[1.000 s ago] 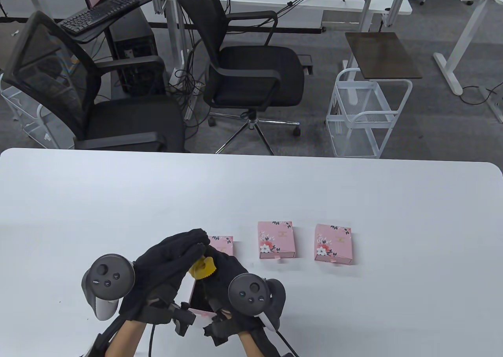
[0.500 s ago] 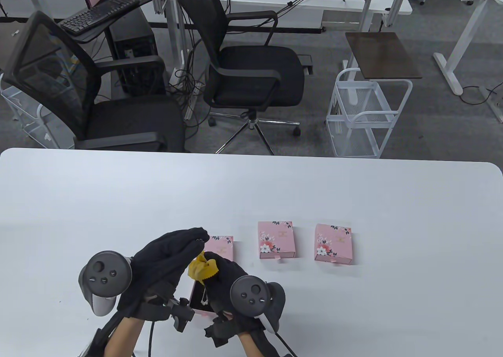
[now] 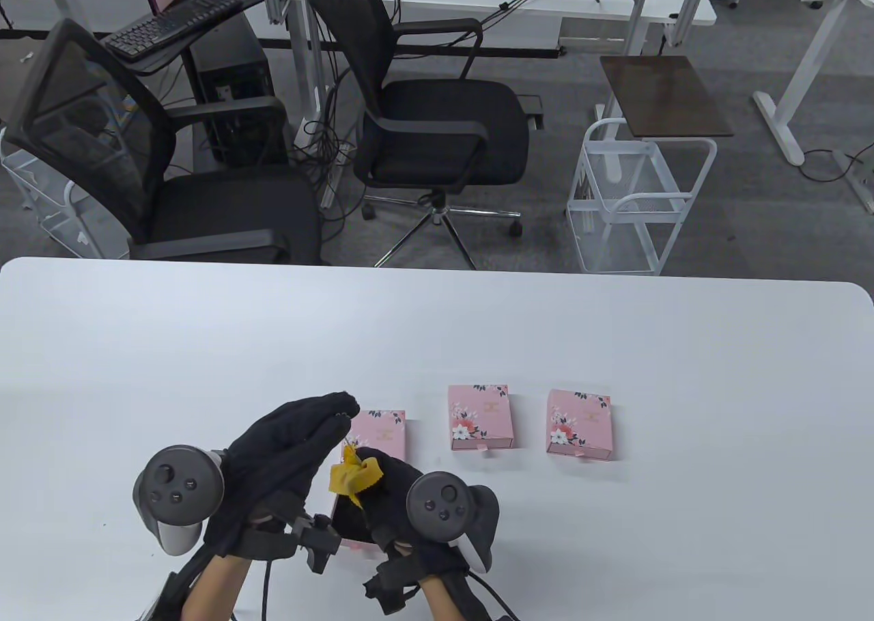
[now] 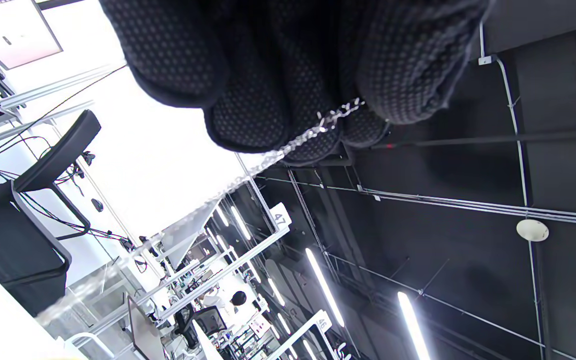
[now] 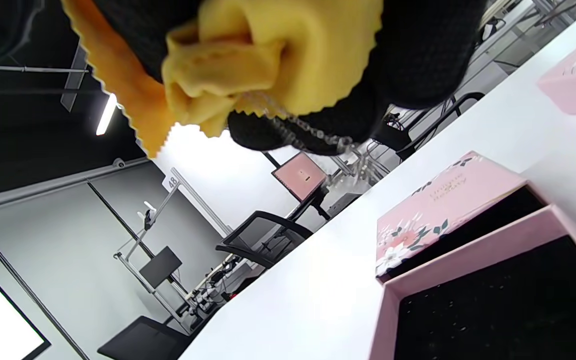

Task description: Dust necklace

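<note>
The dusting looks to be under way rather than finished. The left hand (image 3: 287, 453) is raised above the near edge of the counter (image 3: 614, 348), its fingertips (image 4: 248, 125) pinched on the fine silver necklace (image 4: 313, 132), whose chain runs slack from that pinch toward the other hand. The right hand (image 3: 389, 491) sits just beside it, fingers curled around a bunched yellow cloth (image 5: 248, 65) with a pinked edge; in the right wrist view the chain (image 5: 313, 132) passes out from under the cloth's folds, so the cloth appears to be wrapped around a stretch of it. Directly below the hands lies the open pink box (image 5: 473, 280), its black-lined tray bare as far as can be seen, with its floral sleeve (image 5: 438, 210) touching the tray's far end. Two more pink boxes (image 3: 480, 417) and (image 3: 578, 424) lie shut further to the right, well apart from the work. How much of the chain has already been wiped cannot be told, since most of it is hidden between gloves and cloth. What seems left is drawing the remaining length and any pendant through the cloth, then laying the necklace back in the tray and closing the box.
</note>
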Available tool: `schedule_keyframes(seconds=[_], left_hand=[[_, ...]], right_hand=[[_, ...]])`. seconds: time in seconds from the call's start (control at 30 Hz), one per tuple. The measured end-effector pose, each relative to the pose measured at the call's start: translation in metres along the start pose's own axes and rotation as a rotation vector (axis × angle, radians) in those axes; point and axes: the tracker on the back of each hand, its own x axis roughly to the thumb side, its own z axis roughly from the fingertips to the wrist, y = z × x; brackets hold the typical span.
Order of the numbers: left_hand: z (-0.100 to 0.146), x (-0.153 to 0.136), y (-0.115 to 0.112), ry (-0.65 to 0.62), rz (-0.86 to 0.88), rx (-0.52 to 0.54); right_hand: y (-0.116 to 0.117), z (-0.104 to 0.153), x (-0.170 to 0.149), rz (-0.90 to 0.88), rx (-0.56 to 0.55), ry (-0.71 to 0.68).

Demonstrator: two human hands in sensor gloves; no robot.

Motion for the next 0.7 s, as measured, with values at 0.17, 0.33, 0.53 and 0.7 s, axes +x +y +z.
schedule_keyframes(seconds=[0.17, 0.33, 0.53, 0.7], left_hand=[[0.0, 0.001, 0.005, -0.005, 0.015, 0.015], [0.002, 0.008, 0.014, -0.032, 0.006, 0.048], [0.004, 0.01, 0.018, -0.04, 0.0, 0.07], [0.005, 0.01, 0.024, -0.032, 0.02, 0.088]], right_hand=[[0.0, 0.001, 0.002, 0.014, 0.019, -0.007], [0.0, 0.002, 0.003, 0.057, 0.028, -0.008], [-0.001, 0.003, 0.002, 0.072, 0.034, 0.013], [0.001, 0.003, -0.002, 0.146, 0.074, 0.035]])
